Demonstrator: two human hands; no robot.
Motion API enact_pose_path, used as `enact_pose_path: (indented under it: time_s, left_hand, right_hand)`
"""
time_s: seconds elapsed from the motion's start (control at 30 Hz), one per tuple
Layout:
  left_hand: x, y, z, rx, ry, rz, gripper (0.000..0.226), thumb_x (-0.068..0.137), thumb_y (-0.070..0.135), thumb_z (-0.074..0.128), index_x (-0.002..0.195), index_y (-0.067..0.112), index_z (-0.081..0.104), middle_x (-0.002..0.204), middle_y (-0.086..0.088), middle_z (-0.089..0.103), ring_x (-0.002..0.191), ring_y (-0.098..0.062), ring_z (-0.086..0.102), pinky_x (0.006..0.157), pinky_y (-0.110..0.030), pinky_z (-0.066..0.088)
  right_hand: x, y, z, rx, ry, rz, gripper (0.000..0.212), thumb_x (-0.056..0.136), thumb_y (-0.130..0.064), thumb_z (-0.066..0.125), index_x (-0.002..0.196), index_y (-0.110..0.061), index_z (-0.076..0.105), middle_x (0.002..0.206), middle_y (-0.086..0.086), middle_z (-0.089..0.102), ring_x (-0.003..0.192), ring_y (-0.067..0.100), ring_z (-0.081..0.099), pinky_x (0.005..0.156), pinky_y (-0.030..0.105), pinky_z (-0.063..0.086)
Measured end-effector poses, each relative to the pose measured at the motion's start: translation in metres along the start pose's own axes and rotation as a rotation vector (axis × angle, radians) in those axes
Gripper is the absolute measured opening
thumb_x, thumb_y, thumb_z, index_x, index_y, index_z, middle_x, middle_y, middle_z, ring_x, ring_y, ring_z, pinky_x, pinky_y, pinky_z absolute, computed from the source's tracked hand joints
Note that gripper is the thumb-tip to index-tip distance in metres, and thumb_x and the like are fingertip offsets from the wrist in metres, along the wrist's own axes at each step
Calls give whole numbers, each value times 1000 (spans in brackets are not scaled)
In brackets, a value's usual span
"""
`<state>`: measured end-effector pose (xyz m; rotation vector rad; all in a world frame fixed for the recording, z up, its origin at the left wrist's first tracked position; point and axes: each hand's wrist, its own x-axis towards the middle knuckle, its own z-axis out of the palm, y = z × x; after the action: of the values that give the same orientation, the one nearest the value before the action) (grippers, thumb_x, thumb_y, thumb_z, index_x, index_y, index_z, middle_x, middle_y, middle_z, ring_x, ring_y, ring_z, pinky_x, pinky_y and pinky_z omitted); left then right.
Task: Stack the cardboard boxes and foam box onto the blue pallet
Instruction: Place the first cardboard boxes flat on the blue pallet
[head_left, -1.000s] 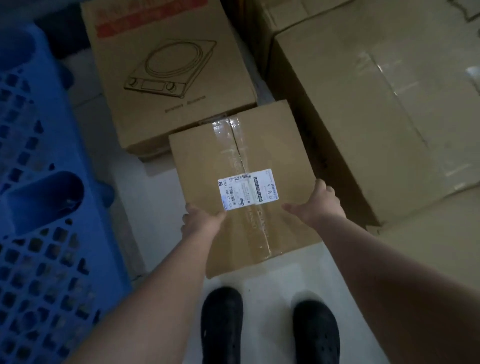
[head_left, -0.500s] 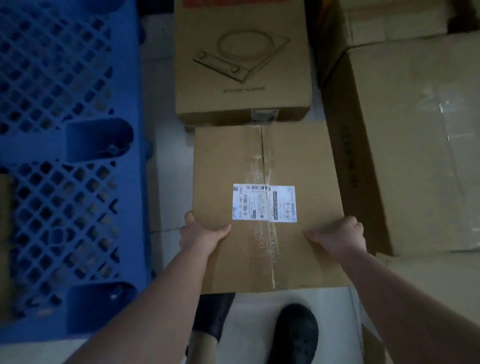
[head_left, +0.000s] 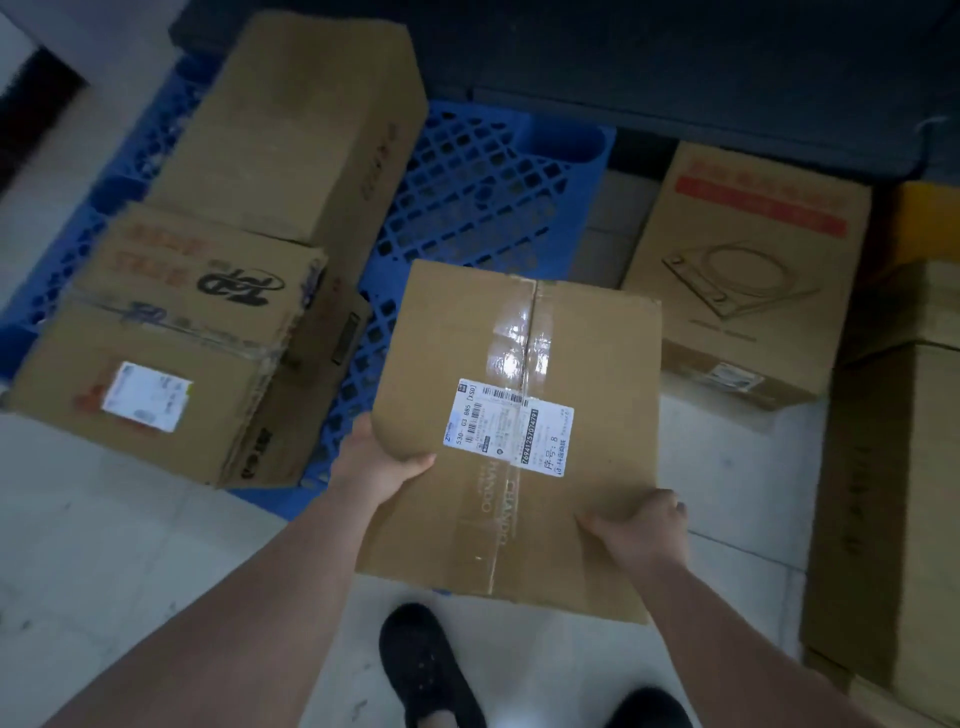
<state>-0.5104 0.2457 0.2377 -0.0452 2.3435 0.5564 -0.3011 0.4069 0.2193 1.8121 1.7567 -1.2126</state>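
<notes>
Shoes: two black shoes (head_left: 426, 670) on the pale tiled floor (head_left: 130, 545) at the bottom of the view.
Hands: left hand (head_left: 376, 465) grips the held box at its left edge, thumb lying on the top face; right hand (head_left: 641, 525) grips its near right corner, fingers curled round the edge.
Held box: taped cardboard box (head_left: 519, 436) carried in the air between both hands, top face up, over the floor and the near edge of the pallet; a white shipping label (head_left: 511, 426) sits across its glossy tape seam.
Pallet: blue pallet (head_left: 467, 192) with a lattice top lies on the floor ahead and to the left, its right part bare.
Boxes on pallet: printed box (head_left: 171, 353) with red and black lettering and a small white label rests on the near left part; a tall plain box (head_left: 301, 135) stands just behind it, the two touching.
Floor boxes, right: stove-drawing box (head_left: 748, 270) with a red band sits on the floor right of the pallet; large brown cartons (head_left: 893, 493) stand at the right edge, with something yellow (head_left: 930, 223) behind them.
</notes>
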Motion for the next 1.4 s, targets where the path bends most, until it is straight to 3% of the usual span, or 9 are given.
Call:
enact_pose_path:
  time_s: [0.13,0.2,0.33,0.53,0.7,0.8,0.87,1.13,1.4]
  left_hand:
    - [62,-30,-44,2,62,10,91,67,33,81,141,19,29,139,-9,46,126,-33,46,103,-45,40]
    - [87,-48,-48,129,67,13,98,71,37,77,147,24,16,151,-7,30,136,-32,34,109,-50,32]
    - [110,-97,-20,301,-166,11,95,78,48,66,150,26,7,158,-1,10,145,-26,13,115,-51,21]
    - [118,-148,-2,305,-249,-54,90,83,57,50,148,34,-7,157,10,-20,146,-23,-11,111,-63,12]
    - [125,-137,-12,318,-231,-67,80,84,52,52,149,27,12,159,2,5,144,-24,18,113,-49,27]
    - [123,-103,-14,220,-126,-61,57,85,41,54,137,23,40,139,-2,44,123,-23,48,103,-41,42]
    - [123,-63,-9,177,-63,10,52,85,34,59,134,17,47,136,-5,50,123,-24,50,104,-36,40]
    - [131,163,83,286,-133,256,36,87,26,60,119,12,56,123,-9,58,113,-25,55,92,-31,41]
    - [148,345,234,390,-277,206,60,89,34,55,141,14,34,146,-11,37,131,-31,40,98,-35,38]
  right_hand:
    - [-1,-44,76,12,4,-19,86,63,-37,84,126,3,39,130,18,43,119,36,47,96,41,40]
    - [6,-59,116,2,-33,-18,86,65,-38,82,128,1,38,131,16,44,119,34,48,93,39,41]
    - [17,-86,189,39,-231,-12,91,64,-34,82,135,-4,33,133,11,45,120,29,49,92,34,45]
    - [25,-111,230,-40,-83,106,83,70,-29,77,132,-3,28,129,13,50,116,33,53,89,38,46]
    - [30,-117,217,-222,-184,155,70,75,-26,67,132,-6,32,128,10,54,116,29,55,95,38,47]
    - [35,-130,195,-293,-213,144,66,75,-28,60,133,-11,34,131,8,50,120,27,51,99,39,44]
    - [51,-146,166,-293,-193,71,62,78,-28,56,133,-11,34,133,7,47,121,27,49,97,37,43]
    - [207,-163,-58,-224,-16,-60,62,85,-41,54,136,-11,36,137,11,46,122,31,48,95,38,43]
    - [351,-74,-242,-103,88,126,89,75,-59,63,144,-14,28,143,11,40,123,33,47,95,45,47]
